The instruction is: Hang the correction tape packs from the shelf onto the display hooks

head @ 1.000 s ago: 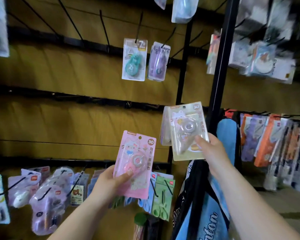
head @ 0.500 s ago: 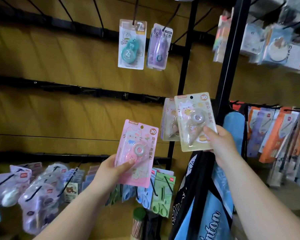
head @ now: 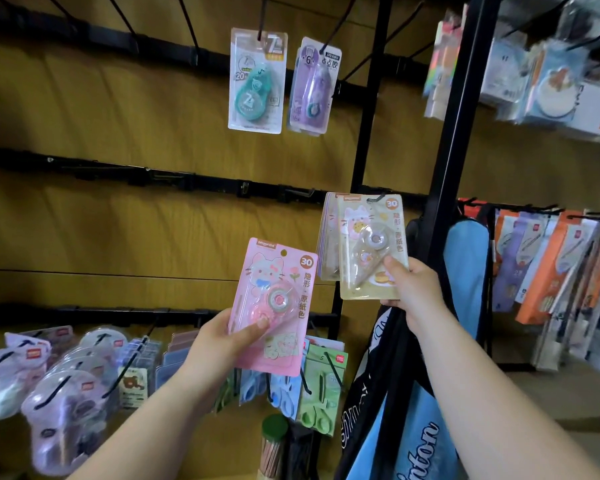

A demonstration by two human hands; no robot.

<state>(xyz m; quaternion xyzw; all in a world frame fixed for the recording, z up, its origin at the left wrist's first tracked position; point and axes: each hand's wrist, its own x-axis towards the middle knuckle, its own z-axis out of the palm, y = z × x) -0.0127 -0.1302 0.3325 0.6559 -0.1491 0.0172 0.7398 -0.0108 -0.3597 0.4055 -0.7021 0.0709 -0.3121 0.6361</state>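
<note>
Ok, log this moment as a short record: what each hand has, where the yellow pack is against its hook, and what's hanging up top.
left hand: grips pink correction tape pack, upright, clear of any hook
right hand: grips yellow correction tape pack by its lower right corner
yellow pack position: top hole at a middle-rail hook; fully threaded or not, cannot tell
behind it: second pack, partly hidden
upper rail: teal pack and purple pack, each hanging on a hook
</note>
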